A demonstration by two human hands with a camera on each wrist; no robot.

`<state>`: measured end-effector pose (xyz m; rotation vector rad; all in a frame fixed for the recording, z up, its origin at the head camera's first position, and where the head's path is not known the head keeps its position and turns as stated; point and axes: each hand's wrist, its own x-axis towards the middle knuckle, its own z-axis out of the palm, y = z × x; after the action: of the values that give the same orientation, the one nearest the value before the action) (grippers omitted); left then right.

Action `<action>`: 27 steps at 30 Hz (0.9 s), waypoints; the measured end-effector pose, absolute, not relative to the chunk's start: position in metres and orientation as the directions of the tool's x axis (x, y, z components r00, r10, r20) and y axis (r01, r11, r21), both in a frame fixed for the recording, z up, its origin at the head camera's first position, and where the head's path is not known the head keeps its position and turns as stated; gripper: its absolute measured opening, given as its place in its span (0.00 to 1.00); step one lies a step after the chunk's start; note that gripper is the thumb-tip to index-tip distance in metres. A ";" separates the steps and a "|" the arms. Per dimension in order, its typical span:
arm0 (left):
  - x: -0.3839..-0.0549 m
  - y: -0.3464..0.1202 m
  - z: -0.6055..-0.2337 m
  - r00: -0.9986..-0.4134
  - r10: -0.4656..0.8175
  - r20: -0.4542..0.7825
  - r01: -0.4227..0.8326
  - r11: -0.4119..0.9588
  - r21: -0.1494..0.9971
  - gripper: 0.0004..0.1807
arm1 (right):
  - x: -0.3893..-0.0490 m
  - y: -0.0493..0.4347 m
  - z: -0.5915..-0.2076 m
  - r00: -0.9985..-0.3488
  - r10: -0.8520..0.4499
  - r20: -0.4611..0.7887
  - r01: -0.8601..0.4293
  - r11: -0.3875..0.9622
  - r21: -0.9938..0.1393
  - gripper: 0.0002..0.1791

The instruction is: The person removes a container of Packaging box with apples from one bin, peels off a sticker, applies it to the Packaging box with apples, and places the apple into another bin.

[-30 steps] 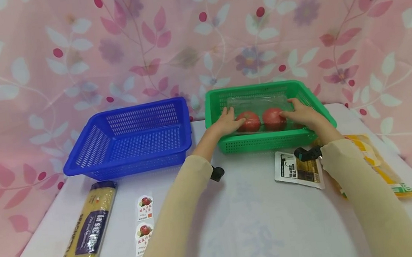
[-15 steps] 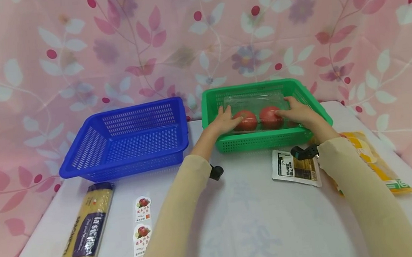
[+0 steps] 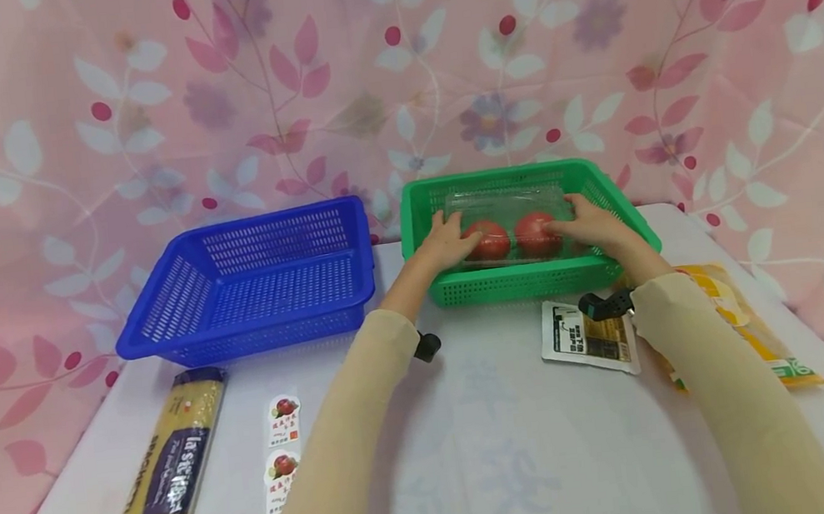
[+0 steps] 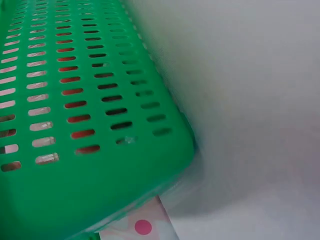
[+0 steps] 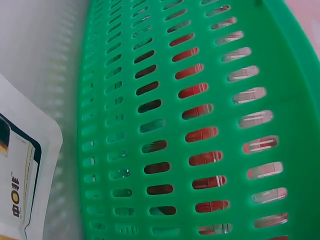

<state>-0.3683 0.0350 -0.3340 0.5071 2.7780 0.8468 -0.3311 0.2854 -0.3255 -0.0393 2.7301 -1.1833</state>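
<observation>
A clear plastic box [image 3: 504,200] with two round red fruits [image 3: 536,234] in it lies inside the green basket [image 3: 524,285]. My left hand [image 3: 444,245] grips the box's left end, thumb over the front and fingers spread toward the back. At the opposite end my right hand [image 3: 593,225] holds it the same way, its thumb near the right fruit. Both wrists pass over the basket's front rim. In each wrist view the slotted basket wall [image 4: 85,180] hides the hand, and red shows through the slots of the wall [image 5: 175,115] in the right one.
Left of the green basket stands a blue basket [image 3: 269,331]. A spaghetti pack [image 3: 167,475] and a strip of fruit stickers [image 3: 283,463] lie at the left. A white-edged pouch [image 3: 590,339] and a yellow bag [image 3: 734,307] lie near the right forearm. A floral curtain [image 3: 362,69] hangs behind.
The head view has shifted slightly, moving the whole scene a little to the left in it. Both hands stay on the plastic box inside the green basket.
</observation>
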 end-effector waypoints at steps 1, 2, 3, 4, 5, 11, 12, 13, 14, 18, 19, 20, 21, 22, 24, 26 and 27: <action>-0.368 0.035 -0.334 -0.922 0.378 -0.080 0.269 0.777 0.568 0.38 | -0.331 0.286 -0.326 -0.986 -0.092 -0.140 0.040 0.683 -0.730 0.47; -0.368 0.035 -0.334 -0.922 0.381 -0.074 0.275 0.776 0.567 0.38 | -0.330 0.286 -0.326 -0.986 -0.095 -0.140 0.039 0.680 -0.732 0.47; -0.367 0.035 -0.334 -0.921 0.383 -0.065 0.282 0.774 0.567 0.38 | -0.330 0.286 -0.326 -0.986 -0.096 -0.138 0.036 0.681 -0.731 0.47; -0.367 0.035 -0.334 -0.921 0.385 -0.055 0.289 0.772 0.566 0.38 | -0.330 0.287 -0.327 -0.986 -0.096 -0.138 0.036 0.683 -0.729 0.47; -0.367 0.035 -0.334 -0.922 0.384 -0.045 0.294 0.770 0.566 0.38 | -0.329 0.287 -0.327 -0.986 -0.096 -0.136 0.034 0.685 -0.728 0.47; -0.366 0.031 -0.332 -0.925 0.377 0.036 0.331 0.760 0.560 0.36 | -0.326 0.284 -0.323 -0.989 -0.112 -0.095 -0.022 0.751 -0.660 0.45; -0.366 0.030 -0.332 -0.925 0.376 0.052 0.339 0.758 0.558 0.36 | -0.325 0.283 -0.321 -0.989 -0.119 -0.082 -0.037 0.761 -0.648 0.44; -0.365 0.029 -0.331 -0.924 0.374 0.072 0.349 0.756 0.554 0.36 | -0.324 0.282 -0.319 -0.990 -0.126 -0.071 -0.052 0.767 -0.639 0.43; -0.365 0.028 -0.330 -0.923 0.373 0.093 0.360 0.753 0.551 0.36 | -0.323 0.281 -0.317 -0.989 -0.132 -0.060 -0.065 0.774 -0.630 0.43; -0.364 0.025 -0.320 -0.907 0.383 0.177 0.416 0.739 0.530 0.35 | -0.320 0.276 -0.307 -0.989 -0.149 -0.009 -0.111 0.772 -0.625 0.41; -0.363 0.024 -0.317 -0.901 0.389 0.194 0.431 0.737 0.520 0.35 | -0.319 0.275 -0.304 -0.989 -0.149 0.004 -0.119 0.774 -0.622 0.41; -0.363 0.023 -0.314 -0.896 0.394 0.204 0.441 0.737 0.513 0.35 | -0.319 0.274 -0.301 -0.989 -0.147 0.018 -0.127 0.774 -0.620 0.40; -0.362 0.022 -0.310 -0.892 0.400 0.211 0.450 0.737 0.504 0.35 | -0.317 0.273 -0.298 -0.989 -0.147 0.033 -0.136 0.775 -0.617 0.40; -0.361 0.021 -0.306 -0.890 0.404 0.213 0.455 0.738 0.499 0.35 | -0.316 0.272 -0.295 -0.988 -0.148 0.048 -0.146 0.779 -0.610 0.40; -0.358 0.019 -0.300 -0.886 0.412 0.214 0.462 0.740 0.488 0.35 | -0.313 0.271 -0.289 -0.987 -0.145 0.073 -0.160 0.788 -0.595 0.39; -0.355 0.017 -0.294 -0.882 0.420 0.216 0.470 0.740 0.481 0.35 | -0.310 0.269 -0.285 -0.986 -0.142 0.086 -0.166 0.793 -0.586 0.39; -0.353 0.016 -0.292 -0.880 0.423 0.215 0.473 0.739 0.481 0.36 | -0.309 0.268 -0.283 -0.986 -0.140 0.091 -0.167 0.797 -0.581 0.39</action>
<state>-0.3530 0.0159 -0.2918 0.7783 3.0140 0.8731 -0.3088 0.2684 -0.2826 -0.2578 3.0186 -0.9827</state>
